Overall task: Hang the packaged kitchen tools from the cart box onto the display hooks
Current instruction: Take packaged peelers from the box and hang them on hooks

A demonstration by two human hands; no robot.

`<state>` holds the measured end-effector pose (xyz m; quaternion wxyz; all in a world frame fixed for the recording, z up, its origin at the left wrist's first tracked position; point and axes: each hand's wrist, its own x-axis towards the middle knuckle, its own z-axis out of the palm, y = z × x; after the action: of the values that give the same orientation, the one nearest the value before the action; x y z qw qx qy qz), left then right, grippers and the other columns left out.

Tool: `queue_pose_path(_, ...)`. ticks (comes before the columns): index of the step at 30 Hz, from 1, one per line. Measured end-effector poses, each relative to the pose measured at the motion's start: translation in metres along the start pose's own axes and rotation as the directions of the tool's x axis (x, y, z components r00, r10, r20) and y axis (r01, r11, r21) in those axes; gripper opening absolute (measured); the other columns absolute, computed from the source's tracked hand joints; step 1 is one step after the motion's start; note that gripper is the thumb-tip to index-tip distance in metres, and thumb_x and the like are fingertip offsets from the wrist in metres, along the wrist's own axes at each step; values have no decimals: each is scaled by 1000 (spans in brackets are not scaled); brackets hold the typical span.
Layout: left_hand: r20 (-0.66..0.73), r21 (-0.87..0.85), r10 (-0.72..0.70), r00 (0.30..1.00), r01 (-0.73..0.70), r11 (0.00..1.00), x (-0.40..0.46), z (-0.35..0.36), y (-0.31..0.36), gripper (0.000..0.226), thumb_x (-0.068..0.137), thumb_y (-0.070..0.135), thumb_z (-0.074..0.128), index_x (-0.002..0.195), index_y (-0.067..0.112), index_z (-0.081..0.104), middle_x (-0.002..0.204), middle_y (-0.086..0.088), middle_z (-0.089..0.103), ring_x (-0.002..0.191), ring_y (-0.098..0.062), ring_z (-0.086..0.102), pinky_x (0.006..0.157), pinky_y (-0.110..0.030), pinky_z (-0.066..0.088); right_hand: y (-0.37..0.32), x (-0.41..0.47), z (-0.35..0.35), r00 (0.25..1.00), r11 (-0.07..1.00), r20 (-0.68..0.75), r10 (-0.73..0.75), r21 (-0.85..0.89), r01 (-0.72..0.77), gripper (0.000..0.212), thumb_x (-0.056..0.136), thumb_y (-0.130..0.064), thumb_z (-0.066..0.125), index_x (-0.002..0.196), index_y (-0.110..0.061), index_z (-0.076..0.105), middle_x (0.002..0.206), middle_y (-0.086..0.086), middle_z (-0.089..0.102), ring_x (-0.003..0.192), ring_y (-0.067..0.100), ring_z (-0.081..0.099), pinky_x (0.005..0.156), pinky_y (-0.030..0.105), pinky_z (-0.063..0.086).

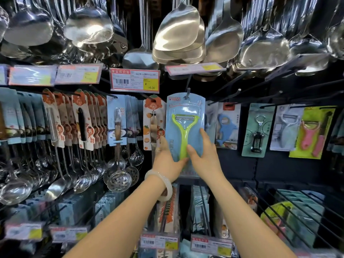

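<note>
A light-blue blister card with a lime-green peeler (183,133) hangs upright in the middle of the display, its top hole over a black hook (188,93). My left hand (167,161) grips the card's lower left edge, thumb across the front near the peeler handle's end. My right hand (204,155) holds the lower right side, thumb beside the green handle and fingers along the card's right edge. The cart box is out of view.
Steel ladles and turners (178,34) hang close overhead. Packaged knives and spoons (81,120) fill the hooks at left, openers and peelers (307,131) at right. Bare black hooks (240,90) jut out at upper right. Price tags (135,80) and lower racks (297,211) stick forward.
</note>
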<state>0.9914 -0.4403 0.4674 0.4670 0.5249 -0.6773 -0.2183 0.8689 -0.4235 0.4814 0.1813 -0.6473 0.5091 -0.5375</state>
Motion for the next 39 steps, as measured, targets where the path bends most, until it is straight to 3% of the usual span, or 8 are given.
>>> queue_pose_path(5, 47, 123, -93, 995, 87, 989, 5, 6, -1, 102, 83, 37, 67, 149, 11, -5, 144, -16, 37, 125, -29, 44, 101, -41, 43, 14, 10, 6, 999, 997, 36, 16, -76, -13, 71, 97, -30, 50, 152, -29, 5, 144, 8, 26, 123, 13, 34, 92, 19, 29)
queue_pose_path(8, 52, 301, -134, 990, 112, 947, -4, 10, -8, 109, 85, 39, 66, 148, 12, -19, 148, -18, 21, 134, -36, 27, 110, -39, 30, 31, 3, -1, 996, 975, 54, 72, -213, -59, 73, 95, -35, 52, 152, -27, 6, 148, 11, 22, 137, 24, 26, 108, 31, 28)
queue_pose_path(12, 123, 561, -116, 986, 28, 827, -35, 27, -6, 92, 87, 45, 59, 151, 13, 1, 154, -17, 8, 140, -36, 16, 113, -42, 23, 62, -27, -30, 972, 759, 111, 208, -646, -89, 74, 94, -40, 53, 151, -23, 10, 154, 13, 14, 139, 34, 20, 110, 40, 28)
queue_pose_path(17, 312, 654, -77, 947, -155, 740, -81, 74, 12, 80, 89, 46, 56, 150, 17, 12, 157, -14, 7, 144, -32, 10, 116, -41, 15, 94, -93, -89, 969, 575, 59, 239, -813, -92, 68, 93, -40, 52, 148, -20, 19, 151, 13, 22, 137, 33, 23, 110, 42, 27)
queue_pose_path(21, 416, 618, -3, 909, -280, 734, -127, 118, 41, 74, 90, 45, 56, 147, 17, 18, 153, -14, 15, 142, -30, 15, 113, -39, 18, 118, -156, -149, 969, 566, 11, 248, -813, -135, 65, 89, -37, 58, 145, -17, 31, 145, 15, 33, 133, 34, 31, 106, 40, 30)
queue_pose_path(25, 551, 526, 49, 833, -392, 755, -183, 174, 69, 75, 91, 43, 55, 149, 19, 14, 155, -10, 11, 143, -30, 11, 115, -42, 18, 144, -227, -210, 933, 525, -58, 354, -814, -250, 67, 93, -40, 53, 149, -19, 21, 150, 12, 26, 138, 31, 23, 110, 42, 30)
queue_pose_path(31, 748, 464, -27, 663, -494, 736, -276, 268, 99, 77, 94, 44, 50, 151, 19, 5, 158, -10, 5, 145, -30, 5, 118, -42, 14, 182, -336, -296, 804, 409, -164, 571, -793, -452, 68, 94, -41, 53, 149, -17, 21, 149, 12, 28, 137, 30, 28, 108, 37, 32)
queue_pose_path(39, 851, 400, -63, 522, -566, 721, -379, 371, 123, 77, 90, 43, 55, 150, 19, 13, 155, -11, 15, 142, -31, 15, 115, -41, 21, 216, -470, -391, 613, 255, -314, 725, -704, -663, 68, 93, -38, 55, 149, -17, 23, 150, 12, 28, 137, 30, 28, 108, 35, 31)
